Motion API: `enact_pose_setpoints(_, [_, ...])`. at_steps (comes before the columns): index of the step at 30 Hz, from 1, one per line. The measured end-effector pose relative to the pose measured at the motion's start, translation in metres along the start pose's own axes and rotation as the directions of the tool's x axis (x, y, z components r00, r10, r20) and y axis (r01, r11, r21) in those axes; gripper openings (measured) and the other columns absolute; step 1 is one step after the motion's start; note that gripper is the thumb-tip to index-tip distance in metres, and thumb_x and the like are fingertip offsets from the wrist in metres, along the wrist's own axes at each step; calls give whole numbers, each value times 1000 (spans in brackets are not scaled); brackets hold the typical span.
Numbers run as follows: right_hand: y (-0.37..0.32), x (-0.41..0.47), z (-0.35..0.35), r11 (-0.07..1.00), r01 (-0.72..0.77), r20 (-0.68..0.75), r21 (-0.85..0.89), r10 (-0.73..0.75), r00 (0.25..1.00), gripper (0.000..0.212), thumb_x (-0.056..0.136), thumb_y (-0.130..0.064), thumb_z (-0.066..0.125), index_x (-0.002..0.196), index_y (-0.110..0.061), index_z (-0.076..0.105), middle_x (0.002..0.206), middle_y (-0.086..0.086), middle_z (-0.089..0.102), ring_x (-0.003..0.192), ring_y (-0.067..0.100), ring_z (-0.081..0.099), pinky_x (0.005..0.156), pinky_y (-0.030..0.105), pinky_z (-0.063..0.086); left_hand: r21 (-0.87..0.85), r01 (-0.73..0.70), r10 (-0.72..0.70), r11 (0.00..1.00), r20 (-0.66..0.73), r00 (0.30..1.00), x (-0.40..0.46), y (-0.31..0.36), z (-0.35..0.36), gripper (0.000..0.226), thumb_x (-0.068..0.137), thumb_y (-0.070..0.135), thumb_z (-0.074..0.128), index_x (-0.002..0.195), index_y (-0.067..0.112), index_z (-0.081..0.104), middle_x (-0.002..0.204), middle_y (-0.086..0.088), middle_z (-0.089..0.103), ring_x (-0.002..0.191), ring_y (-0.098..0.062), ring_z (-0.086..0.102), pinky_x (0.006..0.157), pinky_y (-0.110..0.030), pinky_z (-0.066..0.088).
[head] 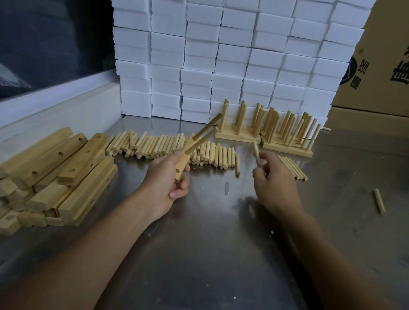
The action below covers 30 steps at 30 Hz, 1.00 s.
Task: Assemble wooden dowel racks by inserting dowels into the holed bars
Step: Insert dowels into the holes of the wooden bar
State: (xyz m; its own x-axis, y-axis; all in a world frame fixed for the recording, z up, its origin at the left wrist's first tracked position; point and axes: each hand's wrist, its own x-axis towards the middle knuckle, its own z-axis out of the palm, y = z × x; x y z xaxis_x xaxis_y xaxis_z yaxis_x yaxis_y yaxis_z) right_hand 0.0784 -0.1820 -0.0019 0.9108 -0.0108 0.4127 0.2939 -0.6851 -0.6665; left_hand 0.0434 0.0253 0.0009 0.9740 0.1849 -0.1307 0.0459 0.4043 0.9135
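On the steel worktop (212, 235), the left hand (167, 183) grips a holed bar (181, 167) with two dowels angled up and away; just right, the right hand (273, 183) pinches a third dowel (256, 152), upright, near the bar's open hole.

Probably a packing workshop: stacked foam blocks (225, 46), cardboard cartons (403, 59).
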Motion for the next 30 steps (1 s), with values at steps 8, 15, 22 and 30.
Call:
enact_pose_setpoints(8, [-16, -11, 11, 981, 189, 34, 41, -190, 981, 22, 103, -29, 47, 99, -13, 62, 82, 1, 56, 72, 15, 51, 65, 37, 45, -173, 99, -78, 980, 126, 989, -6, 6, 0, 23, 103, 24, 37, 114, 8, 50, 59, 0, 39, 38, -9, 30, 30, -18, 14])
enact_pose_setpoints(15, [-29, -21, 17, 940, 315, 107, 130, -330, 938, 18, 100, -20, 55, 117, -19, 60, 67, -4, 56, 59, 12, 51, 58, 34, 44, -193, 118, -84, 974, 174, 981, -6, 2, 4, 24, 102, 27, 41, 116, 10, 50, 61, 1, 39, 45, -9, 28, 38, -20, 20])
enact_pose_setpoints(22, [-48, -33, 24, 874, 467, 139, 137, -484, 864, 10, 95, -22, 63, 105, -20, 65, 68, -17, 57, 61, 3, 54, 57, 24, 43, -209, 130, -78, 969, 241, 968, -7, 0, 7, 29, 102, 27, 40, 91, 6, 57, 61, -2, 53, 43, -9, 30, 37, -20, 24])
enact_pose_setpoints(30, [-56, -35, 21, 853, 522, 157, 6, -516, 842, 16, 92, -21, 66, 106, -16, 73, 94, -5, 74, 88, 16, 68, 72, 40, 54, -161, 115, -83, 980, 191, 978, -6, -4, 7, 25, 104, 27, 41, 99, 7, 54, 61, -1, 45, 40, -8, 27, 33, -18, 20])
